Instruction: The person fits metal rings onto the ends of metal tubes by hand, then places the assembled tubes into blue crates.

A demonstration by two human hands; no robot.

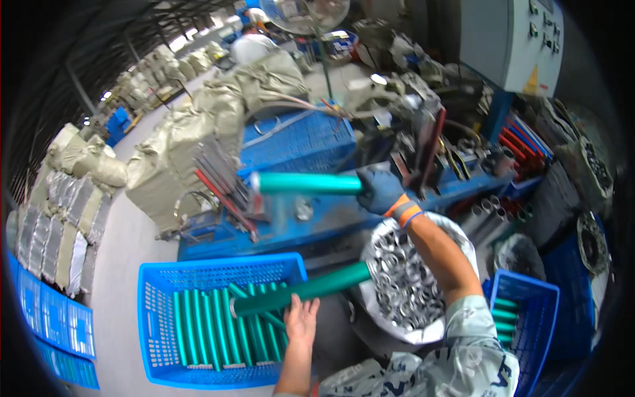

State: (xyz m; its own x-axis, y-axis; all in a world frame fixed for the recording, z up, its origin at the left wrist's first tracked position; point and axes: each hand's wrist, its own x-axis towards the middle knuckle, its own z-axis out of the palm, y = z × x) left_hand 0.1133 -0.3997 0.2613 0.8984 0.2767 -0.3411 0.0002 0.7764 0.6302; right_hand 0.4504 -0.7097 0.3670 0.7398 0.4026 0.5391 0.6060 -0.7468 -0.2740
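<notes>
My right hand [382,192], in a dark glove with an orange cuff, is closed round the right end of a bright green tube [307,183]. That tube lies level above the blue workbench [284,228], with a pale ring at its left end. Lower down, my bare left hand [302,322] holds a second, darker green tube [304,289] from below, its fingers partly hidden by it. This tube slants over a blue plastic crate [221,266] with several green tubes [215,331] inside. Its right end reaches the white-lined container [456,233] of metal rings [407,284].
Metal bars [228,192] stand on the bench's left; a red upright fixture [431,149] is at its right. A second blue crate [552,311] with green tubes sits at the lower right. Sacks [178,152] line the left, and a grey control box [493,43] hangs upper right.
</notes>
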